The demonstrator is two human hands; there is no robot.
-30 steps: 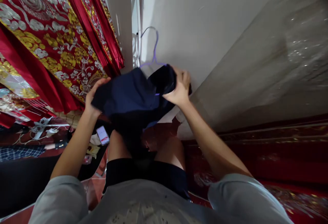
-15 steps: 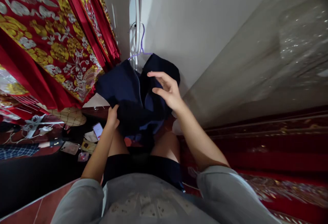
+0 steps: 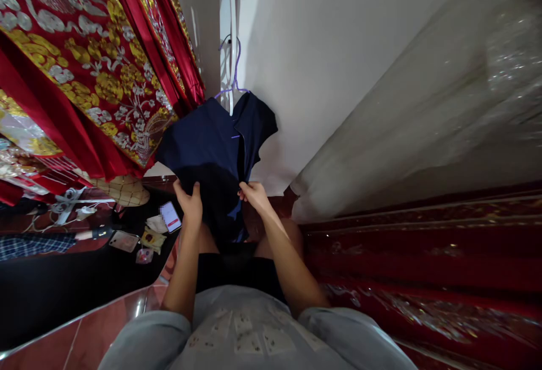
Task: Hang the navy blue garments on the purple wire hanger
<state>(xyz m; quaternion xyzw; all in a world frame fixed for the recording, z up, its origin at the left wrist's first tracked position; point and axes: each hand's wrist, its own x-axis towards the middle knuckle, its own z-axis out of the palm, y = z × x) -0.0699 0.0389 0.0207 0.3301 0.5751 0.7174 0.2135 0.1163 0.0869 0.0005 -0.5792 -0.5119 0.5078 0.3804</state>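
A navy short-sleeved shirt [image 3: 207,133] with an open front hangs on a purple hanger [image 3: 235,79] against the wall. My right hand [image 3: 254,196] pinches the lower part of its front edge, beside the dark front gap. At the shirt's left side, my left hand [image 3: 188,206] holds the cloth, with the thumb in front and the other fingers partly hidden. Below my hands the hem drops in shadow between my knees.
Red embroidered cloth [image 3: 105,76] hangs at the left. A phone with a lit screen [image 3: 170,216], another phone [image 3: 123,241] and small packets [image 3: 152,240] lie on a black surface [image 3: 76,285]. Plastic sheeting [image 3: 381,133] covers the right. Another person's sleeve [image 3: 36,247] shows at far left.
My right hand has come down from the shirt's upper right, its fingers closing on the front edge. The shirt's right half now hangs flatter. My left hand stays at its side.
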